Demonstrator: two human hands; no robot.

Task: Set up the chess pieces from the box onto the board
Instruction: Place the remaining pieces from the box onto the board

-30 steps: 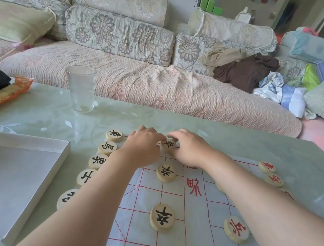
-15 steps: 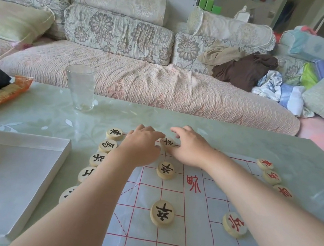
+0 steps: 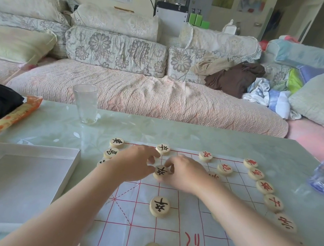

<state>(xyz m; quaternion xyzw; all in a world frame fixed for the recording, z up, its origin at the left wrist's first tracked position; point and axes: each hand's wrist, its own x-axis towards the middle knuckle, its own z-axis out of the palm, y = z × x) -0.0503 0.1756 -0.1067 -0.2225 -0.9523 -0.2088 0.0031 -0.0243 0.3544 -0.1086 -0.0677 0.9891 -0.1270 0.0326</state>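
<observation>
L hand (image 3: 134, 166) & R hand (image 3: 187, 175) grips both pinch black piece (image 3: 161, 171) — near board (image 3: 185, 214) far edge, bare squares around.

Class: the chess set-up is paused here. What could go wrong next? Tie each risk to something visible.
The left hand and right hand both pinch one black-marked piece; it could slip and land off its crossing.
The right forearm lies across the thin board sheet; dragging it might shift the sheet and the red pieces along its edge.
The glass stands just beyond the sheet; a far reach could tip it.
</observation>
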